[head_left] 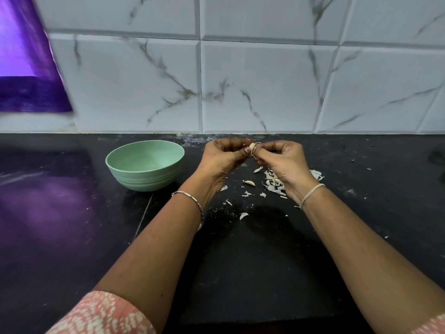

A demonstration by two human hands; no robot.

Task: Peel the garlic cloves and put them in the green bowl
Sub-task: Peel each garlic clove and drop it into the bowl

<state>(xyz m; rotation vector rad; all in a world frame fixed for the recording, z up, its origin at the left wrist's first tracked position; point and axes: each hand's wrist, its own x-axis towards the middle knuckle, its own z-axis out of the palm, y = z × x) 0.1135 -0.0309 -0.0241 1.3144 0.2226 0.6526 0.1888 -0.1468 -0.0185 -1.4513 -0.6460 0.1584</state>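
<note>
My left hand (225, 156) and my right hand (281, 160) meet above the black counter, both pinching one small garlic clove (252, 146) between their fingertips. A thin strip of skin hangs from the clove. The green bowl (144, 165) stands on the counter to the left of my hands; the part of its inside that I see holds nothing. Under my right hand lies a pile of garlic cloves and skins (273, 183). A single clove (249, 182) and another (258, 169) lie loose near it.
Bits of garlic skin (243, 215) are scattered over the black counter (72, 213). A marble-tiled wall (240, 80) rises right behind my hands. A purple cloth (26, 68) hangs at the upper left.
</note>
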